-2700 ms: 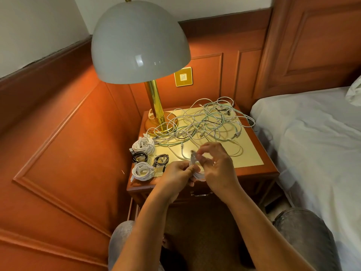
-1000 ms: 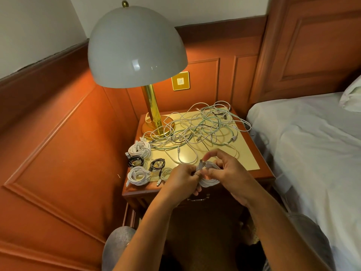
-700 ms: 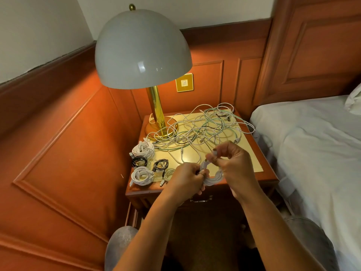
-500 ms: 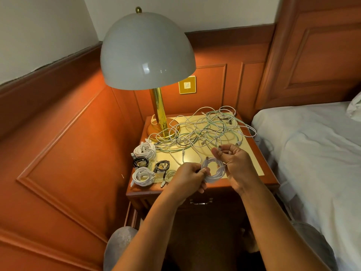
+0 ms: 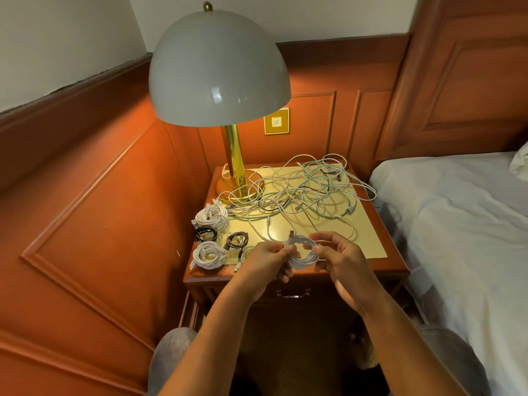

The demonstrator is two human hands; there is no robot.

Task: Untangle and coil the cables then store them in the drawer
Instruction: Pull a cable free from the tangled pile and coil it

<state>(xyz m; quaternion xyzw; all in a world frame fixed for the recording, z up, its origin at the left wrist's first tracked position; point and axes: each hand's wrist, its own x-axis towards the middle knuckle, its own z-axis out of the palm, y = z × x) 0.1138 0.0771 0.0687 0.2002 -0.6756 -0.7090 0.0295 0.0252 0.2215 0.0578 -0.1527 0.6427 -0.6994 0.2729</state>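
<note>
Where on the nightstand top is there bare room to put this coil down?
Bare top lies on the right front of the nightstand, between the tangle and the front edge. The left edge is crowded with finished coils; the back is covered by the tangle and lamp base. Both hands hold the coil.

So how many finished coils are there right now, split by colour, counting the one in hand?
White coils: 3, two on the nightstand and one held in both hands
Black coils: 2
Pale green coil: 1, partly hidden
Total: 6
</note>
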